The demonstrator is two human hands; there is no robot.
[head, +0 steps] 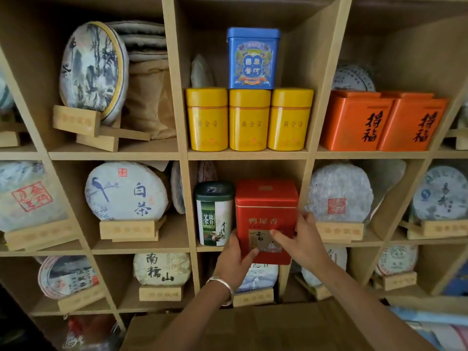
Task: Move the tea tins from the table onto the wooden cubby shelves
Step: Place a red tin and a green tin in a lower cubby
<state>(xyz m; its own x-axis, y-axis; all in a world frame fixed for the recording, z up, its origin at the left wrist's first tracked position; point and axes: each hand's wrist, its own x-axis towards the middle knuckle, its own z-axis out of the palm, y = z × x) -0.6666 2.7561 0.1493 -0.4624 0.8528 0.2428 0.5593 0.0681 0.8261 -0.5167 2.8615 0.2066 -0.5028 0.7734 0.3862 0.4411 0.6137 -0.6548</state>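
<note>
At six o'clock of the yellow tins (pixel 249 119), I see my left hand (pixel 234 259) and right hand (pixel 302 240) grasping the glossy boxy red tin (pixel 266 211), tight beside the green tin (pixel 214 214).

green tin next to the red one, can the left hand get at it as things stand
Probably yes. The green tin stands at the cubby's open front, its face uncovered, just above the left hand. But that hand grips the red tin, so it must let go first.

paper-wrapped tea cakes (pixel 125 191) on wooden stands (pixel 129 230), brown paper bag (pixel 149 97), silver bangle (pixel 224 287), brown cardboard surface (pixel 253 328) below
</note>
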